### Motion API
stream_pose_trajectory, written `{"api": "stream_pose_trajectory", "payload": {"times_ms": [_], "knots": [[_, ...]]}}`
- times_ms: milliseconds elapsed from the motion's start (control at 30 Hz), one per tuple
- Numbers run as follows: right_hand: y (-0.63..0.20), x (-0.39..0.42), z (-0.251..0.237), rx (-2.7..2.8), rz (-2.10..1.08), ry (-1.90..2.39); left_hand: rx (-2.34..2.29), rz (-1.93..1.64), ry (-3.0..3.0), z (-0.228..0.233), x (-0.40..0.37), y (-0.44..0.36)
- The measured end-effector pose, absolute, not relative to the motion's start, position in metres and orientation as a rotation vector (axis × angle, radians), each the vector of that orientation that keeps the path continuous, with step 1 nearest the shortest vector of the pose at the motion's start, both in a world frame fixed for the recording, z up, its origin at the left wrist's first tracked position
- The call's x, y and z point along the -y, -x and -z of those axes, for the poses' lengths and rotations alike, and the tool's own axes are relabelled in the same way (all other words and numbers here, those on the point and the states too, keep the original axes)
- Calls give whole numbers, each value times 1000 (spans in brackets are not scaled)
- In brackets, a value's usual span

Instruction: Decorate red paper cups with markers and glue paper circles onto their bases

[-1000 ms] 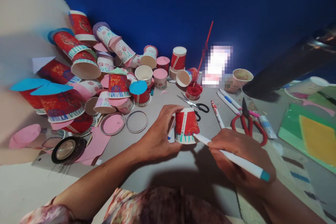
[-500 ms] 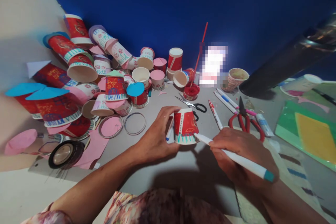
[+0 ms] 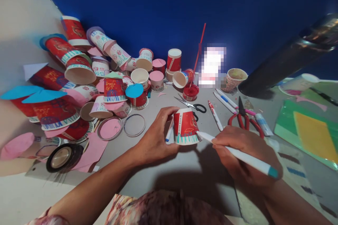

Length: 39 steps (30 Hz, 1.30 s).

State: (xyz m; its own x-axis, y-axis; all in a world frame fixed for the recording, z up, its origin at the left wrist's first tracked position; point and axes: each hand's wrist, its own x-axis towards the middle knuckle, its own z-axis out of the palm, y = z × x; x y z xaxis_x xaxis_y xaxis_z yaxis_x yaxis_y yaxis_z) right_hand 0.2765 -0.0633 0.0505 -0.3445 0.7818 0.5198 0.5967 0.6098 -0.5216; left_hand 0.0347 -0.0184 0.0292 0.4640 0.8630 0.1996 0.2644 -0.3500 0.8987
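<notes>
My left hand (image 3: 160, 135) grips a red paper cup (image 3: 186, 123) from its left side, thumb low and fingers behind the top. The cup is upside down, with teal zigzag strokes along the white band at its wide lower edge. In my right hand (image 3: 245, 158) is a white marker pen (image 3: 246, 158) with a teal end, held like a pencil. Its tip meets the right side of the cup, just above the white band. A white and blue marker (image 3: 169, 132) lies behind my left fingers. Black-handled scissors (image 3: 196, 106) rest behind the cup.
Decorated paper cups (image 3: 58, 109) are heaped at the left. Tape rings (image 3: 134, 125) and pink paper (image 3: 92, 151) lie before them. Red-handled pliers (image 3: 246, 121), more markers (image 3: 215, 115) and a glue tube (image 3: 263, 123) lie right. A dark post (image 3: 280, 59) slants by the blue wall.
The teal strokes now reach further round the cup's right side. The cup has turned slightly in my left hand, and the whole view has shifted a little.
</notes>
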Motion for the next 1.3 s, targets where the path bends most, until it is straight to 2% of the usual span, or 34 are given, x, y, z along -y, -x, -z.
{"api": "stream_pose_trajectory", "payload": {"times_ms": [200,467,800,1000,1300], "knots": [[-275,61,-60,2005,-257,1026,-913,-903,-1827,-30,18,-35],[-273,63,-53,2140,-251,1160,-928,-887,-1836,-30,19,-35],[-278,59,-69,2061,-177,982,-938,-886,-1808,-26,18,-33],[-278,62,-67,2021,-245,1018,-926,-895,-1788,-24,18,-33],[-280,60,-70,1972,-133,996,-947,-903,-1809,-21,13,-30]]}}
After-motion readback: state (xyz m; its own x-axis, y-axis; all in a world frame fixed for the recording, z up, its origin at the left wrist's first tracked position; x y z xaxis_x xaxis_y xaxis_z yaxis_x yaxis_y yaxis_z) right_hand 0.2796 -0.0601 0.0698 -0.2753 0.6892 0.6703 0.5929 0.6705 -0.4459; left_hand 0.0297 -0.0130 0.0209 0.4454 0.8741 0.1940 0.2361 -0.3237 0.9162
